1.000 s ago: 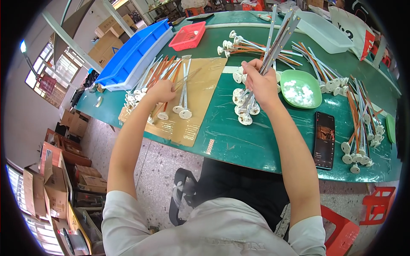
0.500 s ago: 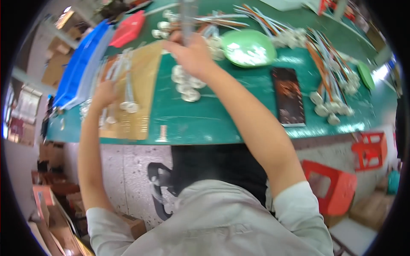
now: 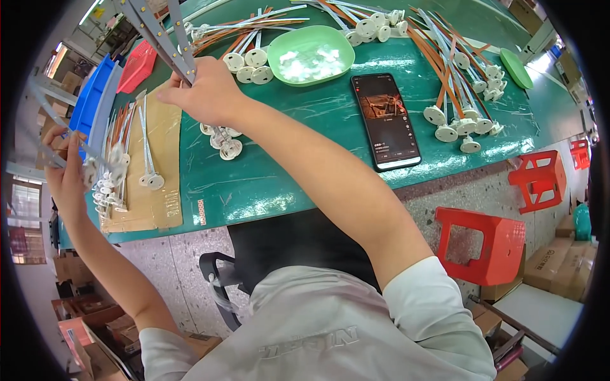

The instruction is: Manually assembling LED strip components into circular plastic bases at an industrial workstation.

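My right hand (image 3: 206, 92) is closed round a bundle of stiff light strips (image 3: 159, 41) dotted with small yellow LEDs. They rise up and left from my fist; white round discs (image 3: 229, 147) show below it, seemingly at their lower ends. At the far left, my left hand (image 3: 67, 166) pinches pale thin strips (image 3: 51, 111), blurred, with white discs near the fingers. Beside that hand, a row of orange and white strips with white discs (image 3: 117, 184) lies on a flat brown cardboard sheet (image 3: 166, 197). Two more strips (image 3: 147, 152) lie apart on the sheet.
A green bowl (image 3: 311, 75) of small white pieces stands beyond my right forearm, near a phone (image 3: 386, 120) with its screen lit. More strip bundles (image 3: 460, 95) lie right and at the back. Blue (image 3: 92, 101) and red trays (image 3: 136, 68) sit left; red stools (image 3: 483, 254) stand on the floor.
My left hand has risen from the strips on the cardboard and moved left, pale strips in it. My right hand has shifted left in view, its bundle now tilted left. The whole view has turned.
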Demonstrator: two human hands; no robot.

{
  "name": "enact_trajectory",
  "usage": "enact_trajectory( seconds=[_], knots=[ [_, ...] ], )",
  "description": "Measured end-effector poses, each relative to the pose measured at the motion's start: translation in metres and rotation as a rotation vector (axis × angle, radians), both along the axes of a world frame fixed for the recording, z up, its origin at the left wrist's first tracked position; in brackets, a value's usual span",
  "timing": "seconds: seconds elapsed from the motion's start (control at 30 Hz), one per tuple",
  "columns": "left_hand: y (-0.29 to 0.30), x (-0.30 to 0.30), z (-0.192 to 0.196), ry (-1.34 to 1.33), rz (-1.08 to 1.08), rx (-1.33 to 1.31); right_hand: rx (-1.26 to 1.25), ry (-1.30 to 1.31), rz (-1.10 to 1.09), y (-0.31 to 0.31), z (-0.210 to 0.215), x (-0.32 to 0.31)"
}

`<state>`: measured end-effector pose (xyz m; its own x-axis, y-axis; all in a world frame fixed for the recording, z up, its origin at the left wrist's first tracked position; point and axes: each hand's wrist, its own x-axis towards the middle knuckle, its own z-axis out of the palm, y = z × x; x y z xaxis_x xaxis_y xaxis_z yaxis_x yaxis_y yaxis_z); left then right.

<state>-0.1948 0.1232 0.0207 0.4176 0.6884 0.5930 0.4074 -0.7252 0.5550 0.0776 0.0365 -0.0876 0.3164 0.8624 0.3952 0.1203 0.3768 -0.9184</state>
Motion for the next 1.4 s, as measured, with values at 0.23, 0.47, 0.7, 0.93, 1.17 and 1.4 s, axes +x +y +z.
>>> enact_trajectory(
  seconds=[0.23, 0.47, 0.7, 0.93, 1.17, 1.4],
  knots=[
    [-0.049, 0.085, -0.041, -0.346, -0.164, -0.118, 0.039, -0.113, 0.126, -0.010, 0.006, 0.000],
    [-0.037, 0.105, -0.077, -0.420, -0.154, -0.381, 0.133, -0.062, 0.140, 0.000, 0.001, -0.005],
    [-0.038, 0.097, -0.080, -0.493, -0.260, -0.578, 0.038, -0.118, 0.159, -0.004, 0.008, -0.005],
    [-0.036, 0.097, -0.088, -0.448, -0.242, -0.585, 0.042, -0.130, 0.156, -0.005, 0.009, -0.005],
    [-0.040, 0.104, -0.095, -0.602, -0.144, -0.573, 0.017, -0.158, 0.127, -0.003, 0.003, 0.000],
    [-0.035, 0.094, -0.097, -0.532, -0.156, -0.395, 0.094, -0.169, 0.120, 0.004, 0.003, -0.006]
  ],
)
